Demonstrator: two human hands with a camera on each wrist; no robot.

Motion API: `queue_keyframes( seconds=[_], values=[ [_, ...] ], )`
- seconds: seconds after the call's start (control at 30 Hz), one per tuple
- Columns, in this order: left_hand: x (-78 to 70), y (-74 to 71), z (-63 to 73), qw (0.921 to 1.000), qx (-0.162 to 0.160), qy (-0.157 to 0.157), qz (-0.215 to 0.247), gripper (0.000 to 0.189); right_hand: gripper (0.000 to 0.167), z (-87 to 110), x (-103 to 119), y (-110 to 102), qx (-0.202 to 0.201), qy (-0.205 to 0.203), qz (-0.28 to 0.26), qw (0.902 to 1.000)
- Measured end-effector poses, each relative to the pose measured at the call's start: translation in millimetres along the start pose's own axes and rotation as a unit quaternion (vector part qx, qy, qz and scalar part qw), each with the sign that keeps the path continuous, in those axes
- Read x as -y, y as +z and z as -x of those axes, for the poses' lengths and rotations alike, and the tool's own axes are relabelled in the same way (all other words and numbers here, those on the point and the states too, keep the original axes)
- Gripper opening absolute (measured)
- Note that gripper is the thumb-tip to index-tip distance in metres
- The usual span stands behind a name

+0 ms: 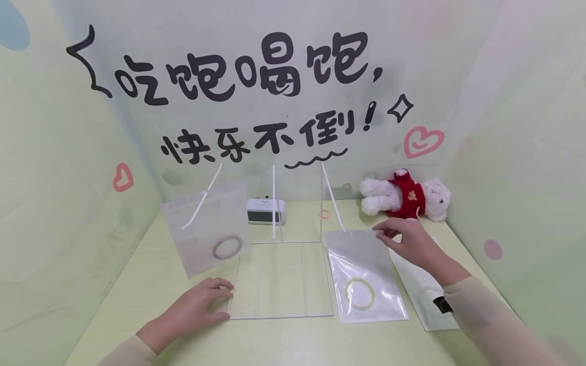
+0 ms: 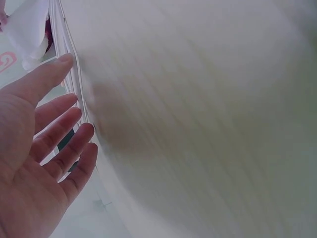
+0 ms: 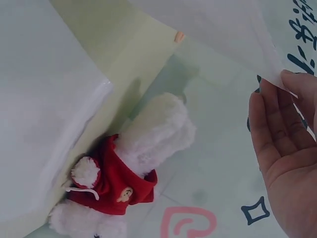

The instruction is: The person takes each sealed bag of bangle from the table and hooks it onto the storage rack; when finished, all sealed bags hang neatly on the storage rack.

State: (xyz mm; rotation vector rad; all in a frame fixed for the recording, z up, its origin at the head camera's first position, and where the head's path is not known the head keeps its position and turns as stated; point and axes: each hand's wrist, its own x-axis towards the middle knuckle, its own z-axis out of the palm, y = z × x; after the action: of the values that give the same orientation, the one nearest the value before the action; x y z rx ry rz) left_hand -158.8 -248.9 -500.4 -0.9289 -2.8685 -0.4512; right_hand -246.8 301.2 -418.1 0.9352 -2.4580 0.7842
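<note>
A white wire rack [image 1: 280, 317] with three prongs at its top stands in the middle of the head view. My left hand [image 1: 194, 307] touches the left side of its base, fingers relaxed. In the left wrist view the fingertips [image 2: 88, 130] are right at the wires. My right hand [image 1: 409, 246] pinches the top right corner of a clear plastic bag [image 1: 366, 259] with a pale yellow ring [image 1: 359, 294] in it. This bag's top edge is at the tip of the right prong [image 1: 334, 201]. A second bag [image 1: 197, 249] with a greyish ring [image 1: 227, 247] hangs on the left prong.
Another flat bag [image 1: 418, 300] with a black piece [image 1: 442, 304] lies on the table at right, partly under my forearm. A white digital clock [image 1: 267, 211] stands behind the rack. A plush toy [image 1: 407, 195] in red lies at the back right, near the printed curtain [image 1: 297, 20].
</note>
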Motion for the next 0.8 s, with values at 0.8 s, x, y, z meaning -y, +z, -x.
queue_keyframes(
  seconds=[0.8],
  values=[
    [0.4, 5.1, 2.4, 0.9997, -0.015, 0.018, -0.004, 0.037, 0.037, -8.8, 73.6, -52.1, -0.069, -0.034, -0.029, 0.9966]
  ],
)
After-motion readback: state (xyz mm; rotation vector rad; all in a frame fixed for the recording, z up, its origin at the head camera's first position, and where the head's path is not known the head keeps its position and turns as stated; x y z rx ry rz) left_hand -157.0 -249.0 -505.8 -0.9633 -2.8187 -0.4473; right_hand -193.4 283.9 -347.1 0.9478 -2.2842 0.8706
